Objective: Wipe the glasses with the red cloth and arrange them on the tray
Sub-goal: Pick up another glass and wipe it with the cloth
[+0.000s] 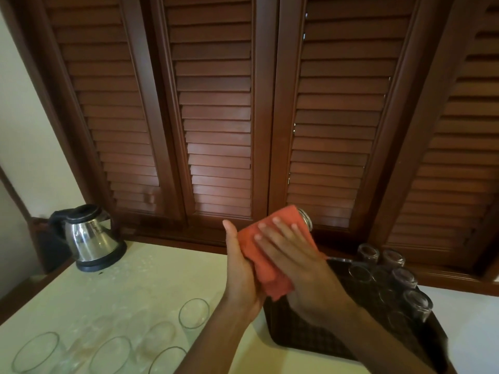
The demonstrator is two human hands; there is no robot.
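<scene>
- Glass tumbler (305, 219), clear and cylindrical, is held above the pale bench (151, 279), wrapped in the red cloth (266, 252); only its far end is seen.
- Its long axis is tilted up and away to the right.
- The left hand (241, 276) is cupped beneath the cloth; the right hand (294, 260) is laid over it, fingers nearly straight.
- The dark woven tray (318, 336) lies just right, nearer the right hand.
- Unwiped clear glasses (194, 314) stand near left.
- Whether the left fingers are curled round the tumbler cannot be told.

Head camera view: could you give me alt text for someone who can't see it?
Two hands, left hand and right hand, wrap a red cloth around a glass above a dark tray. A kettle stands far left.
</scene>
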